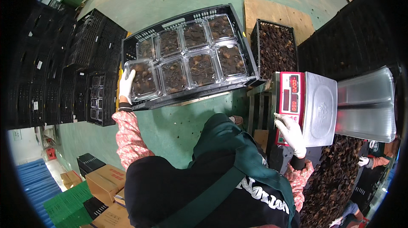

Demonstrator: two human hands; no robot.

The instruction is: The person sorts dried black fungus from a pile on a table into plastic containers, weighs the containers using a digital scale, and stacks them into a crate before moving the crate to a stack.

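My left hand (127,84), in a white glove, grips the left edge of a clear plastic box (143,79) of dark brown pieces that look like dried wood-ear fungus. That box sits tilted at the near left corner of a black plastic crate (197,95), overlapping its neighbours. Two rows of similar filled clear boxes (200,67) fill the rest of the crate. On the right, my gloved right hand (288,129) rests over the red front panel of a digital weighing scale (290,100); I see nothing held in it. The scale's steel pan (320,110) carries nothing.
Beyond the scale stand stacked clear plastic trays (366,103). A crate of loose dark pieces (277,46) stands at the back right. More loose pieces (334,177) cover the table at right, where co-workers' gloved hands (363,161) show. Black crates (47,68) are stacked left, cartons (105,183) behind me.
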